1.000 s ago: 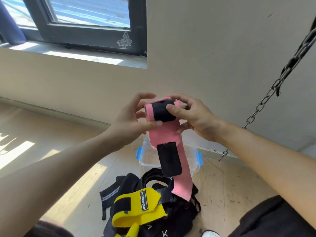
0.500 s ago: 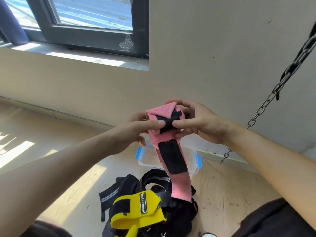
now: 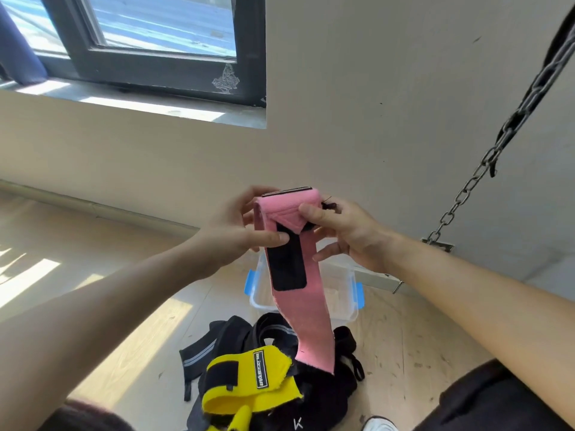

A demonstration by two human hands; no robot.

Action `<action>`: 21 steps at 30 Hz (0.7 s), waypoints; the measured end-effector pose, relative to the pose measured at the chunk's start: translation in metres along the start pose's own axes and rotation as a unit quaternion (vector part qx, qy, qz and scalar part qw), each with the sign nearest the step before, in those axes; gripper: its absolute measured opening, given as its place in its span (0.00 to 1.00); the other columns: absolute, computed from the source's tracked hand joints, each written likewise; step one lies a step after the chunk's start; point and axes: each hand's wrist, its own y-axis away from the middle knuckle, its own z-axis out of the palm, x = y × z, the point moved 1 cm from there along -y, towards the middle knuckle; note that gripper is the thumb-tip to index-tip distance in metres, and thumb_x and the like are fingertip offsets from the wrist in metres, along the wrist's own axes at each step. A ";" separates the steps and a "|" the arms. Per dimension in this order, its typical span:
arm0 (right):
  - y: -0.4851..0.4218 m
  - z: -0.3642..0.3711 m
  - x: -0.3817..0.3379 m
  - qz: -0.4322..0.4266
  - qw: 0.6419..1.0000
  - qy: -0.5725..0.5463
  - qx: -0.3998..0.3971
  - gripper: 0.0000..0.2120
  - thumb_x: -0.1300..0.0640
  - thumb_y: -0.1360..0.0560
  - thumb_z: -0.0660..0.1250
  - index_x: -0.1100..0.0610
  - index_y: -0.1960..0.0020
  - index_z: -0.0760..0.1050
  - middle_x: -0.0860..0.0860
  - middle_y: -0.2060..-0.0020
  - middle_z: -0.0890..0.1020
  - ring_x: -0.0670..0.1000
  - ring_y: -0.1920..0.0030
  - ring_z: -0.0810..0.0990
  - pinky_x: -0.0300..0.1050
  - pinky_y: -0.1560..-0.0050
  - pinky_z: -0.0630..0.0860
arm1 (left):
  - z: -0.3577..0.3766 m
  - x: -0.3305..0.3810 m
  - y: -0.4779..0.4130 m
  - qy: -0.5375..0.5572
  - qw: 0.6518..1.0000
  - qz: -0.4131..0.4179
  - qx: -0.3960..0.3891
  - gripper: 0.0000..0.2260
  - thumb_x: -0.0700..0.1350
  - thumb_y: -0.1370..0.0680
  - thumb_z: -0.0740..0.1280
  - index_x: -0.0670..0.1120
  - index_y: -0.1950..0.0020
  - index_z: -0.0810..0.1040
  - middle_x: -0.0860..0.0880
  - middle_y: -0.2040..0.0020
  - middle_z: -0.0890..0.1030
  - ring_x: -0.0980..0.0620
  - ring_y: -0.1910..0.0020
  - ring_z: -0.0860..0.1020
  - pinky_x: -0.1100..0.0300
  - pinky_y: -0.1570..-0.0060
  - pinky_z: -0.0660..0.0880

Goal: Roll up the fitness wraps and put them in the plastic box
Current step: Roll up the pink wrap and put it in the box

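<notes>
A pink fitness wrap (image 3: 306,309) with a black hook patch hangs from both my hands in front of me. Its top end is folded over into a flat roll. My left hand (image 3: 236,231) pinches the left side of that fold, thumb on the black patch. My right hand (image 3: 345,234) holds the right side, thumb on the pink flap. The tail reaches down to a pile of wraps on the floor: a yellow wrap (image 3: 249,381) and black wraps (image 3: 217,340). A clear plastic box (image 3: 345,306) with blue clips stands on the floor behind the hanging tail.
A metal chain (image 3: 485,160) runs diagonally at the right, down to a floor anchor. The beige wall and a dark-framed window (image 3: 155,66) are ahead. The floor is light wood. My dark-clothed leg (image 3: 491,399) and a white shoe tip (image 3: 378,424) are at the lower right.
The rolled top has been turned over: the black patch on the roll is now covered by pink fabric, and the long black patch has moved up close to my hands.
</notes>
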 end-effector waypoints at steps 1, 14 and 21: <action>0.000 0.000 0.000 -0.001 1.000 -0.012 -0.001 0.24 0.42 0.29 0.74 0.54 0.38 0.79 0.56 0.48 0.83 0.56 0.53 0.83 0.49 0.61 0.82 | -0.001 0.001 0.000 0.001 1.000 -0.006 -0.002 0.27 0.43 0.34 0.79 0.56 0.37 0.78 0.47 0.43 0.84 0.54 0.51 0.81 0.62 0.66 0.75; -0.007 -0.001 0.000 -0.092 0.995 -0.035 -0.011 0.26 0.61 0.32 0.79 0.48 0.39 0.75 0.54 0.48 0.83 0.52 0.50 0.84 0.50 0.60 0.83 | -0.007 0.004 -0.001 0.040 0.992 -0.095 -0.077 0.20 0.64 0.26 0.68 0.58 0.38 0.81 0.47 0.47 0.82 0.49 0.54 0.79 0.60 0.68 0.73; -0.004 -0.004 0.001 -0.043 0.998 0.003 -0.042 0.30 0.57 0.31 0.77 0.47 0.32 0.72 0.53 0.40 0.81 0.57 0.44 0.85 0.53 0.61 0.84 | -0.014 0.003 -0.002 0.038 0.996 -0.069 -0.045 0.21 0.51 0.28 0.74 0.51 0.35 0.80 0.44 0.46 0.83 0.51 0.53 0.81 0.58 0.65 0.71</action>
